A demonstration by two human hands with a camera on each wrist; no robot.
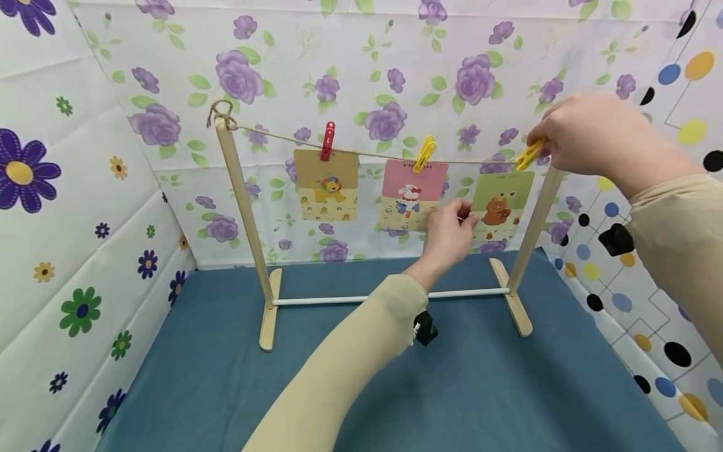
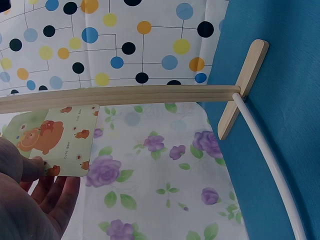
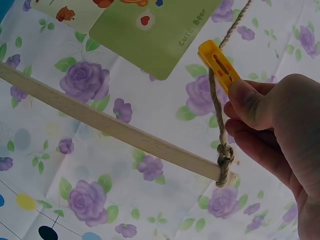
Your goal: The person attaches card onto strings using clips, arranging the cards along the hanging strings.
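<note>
My left hand pinches a green and cream bear card at its left edge, thumb in front and fingers behind in the left wrist view. Above the card, my right hand squeezes a yellow clothespin between thumb and fingers. That clothespin's tip is at the twine line, near its knotted right end. In the right wrist view the card's green corner lies apart from the clothespin. To the left, a pink rabbit card hangs by another yellow clothespin, and a brown lion card by a red clothespin.
The twine runs between a left wooden post and a right wooden post, both on flat wooden feet. A white rod joins them low down. Blue cloth covers the table; flowered sheets stand behind.
</note>
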